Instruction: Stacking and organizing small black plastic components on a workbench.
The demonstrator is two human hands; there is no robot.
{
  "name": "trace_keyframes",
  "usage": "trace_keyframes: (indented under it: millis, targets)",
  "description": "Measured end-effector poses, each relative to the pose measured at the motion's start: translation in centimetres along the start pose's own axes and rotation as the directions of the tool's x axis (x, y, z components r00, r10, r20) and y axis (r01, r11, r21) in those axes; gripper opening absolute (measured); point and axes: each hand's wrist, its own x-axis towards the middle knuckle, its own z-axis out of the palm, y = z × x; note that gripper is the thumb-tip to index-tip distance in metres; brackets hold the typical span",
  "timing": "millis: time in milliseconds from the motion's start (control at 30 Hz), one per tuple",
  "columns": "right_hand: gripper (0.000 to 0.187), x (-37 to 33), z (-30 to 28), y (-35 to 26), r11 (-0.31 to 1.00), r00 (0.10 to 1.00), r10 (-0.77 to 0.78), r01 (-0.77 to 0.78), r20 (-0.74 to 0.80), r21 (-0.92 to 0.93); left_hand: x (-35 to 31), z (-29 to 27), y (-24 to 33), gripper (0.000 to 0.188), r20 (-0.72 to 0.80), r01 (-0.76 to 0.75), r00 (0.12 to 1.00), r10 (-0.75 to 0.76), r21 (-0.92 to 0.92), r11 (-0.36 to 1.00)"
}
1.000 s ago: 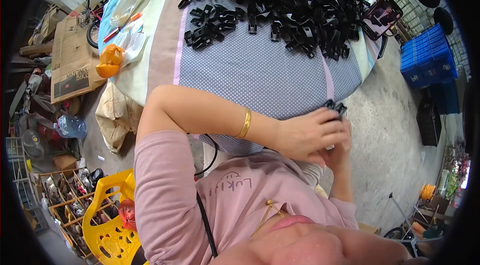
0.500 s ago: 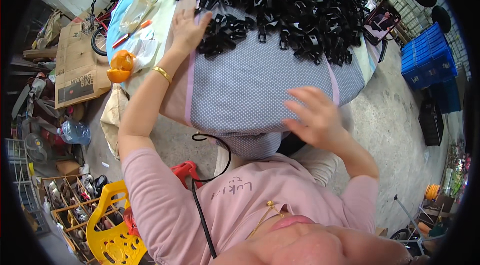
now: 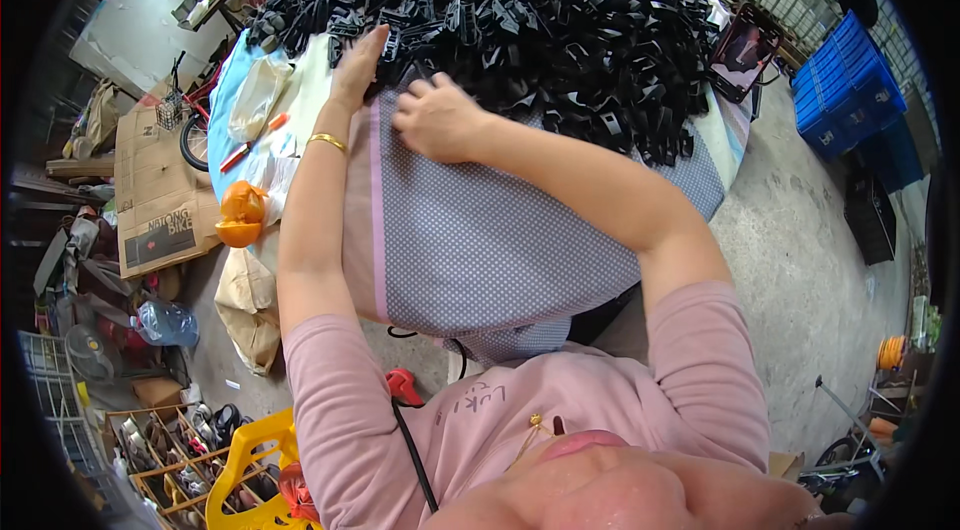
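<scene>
A large heap of small black plastic clips, seemingly buckles (image 3: 520,20), covers the far part of a round table draped in cloth. At the heap's left edge rests my left hand (image 3: 355,70), fingers stretched out along the clips and nothing seen in its grasp. Just right of it, my right hand (image 3: 440,120) lies low over the grey-blue dotted cloth (image 3: 500,230), against the near edge of the heap. Its fingers are bent but apart; their tips are partly hidden and a little blurred.
Left on the table are a peeled orange fruit (image 3: 241,215), a red marker-like stick (image 3: 236,158) and clear plastic bags (image 3: 260,98). A phone or tablet (image 3: 745,50) stands at the table's right. Blue crates (image 3: 848,90) and a yellow chair (image 3: 250,465) stand on the floor.
My right hand has swung from above the cloth's right side over to the left, beside my left hand. The left hand has shifted slightly left. The clips' near left edge has been pushed back.
</scene>
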Motion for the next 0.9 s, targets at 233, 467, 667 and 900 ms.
trace_keyframes:
  millis: [233,467,667,900]
  targets:
    - [0.017,-7.8,-3.9,4.9,0.981,0.996,0.02,-0.036,-0.088,-0.19,-1.8,5.3,0.8,0.05,-0.107,-0.284,0.946,0.307,0.189,0.94]
    - [0.033,-10.3,-6.2,6.3,0.959,0.954,0.241,-0.262,-0.177,-0.104,-6.2,6.5,4.7,0.041,-0.139,-0.308,0.922,0.36,0.299,0.903]
    - [0.039,-11.8,-7.4,6.6,0.987,0.901,0.157,-0.161,-0.405,0.025,-11.3,6.0,7.0,0.023,-0.094,-0.448,0.847,0.522,0.402,0.799]
    - [0.034,-12.3,-8.9,5.6,0.957,0.855,0.235,-0.12,-0.463,0.265,-17.7,8.3,8.3,0.022,0.421,-0.752,0.644,0.638,0.5,0.429]
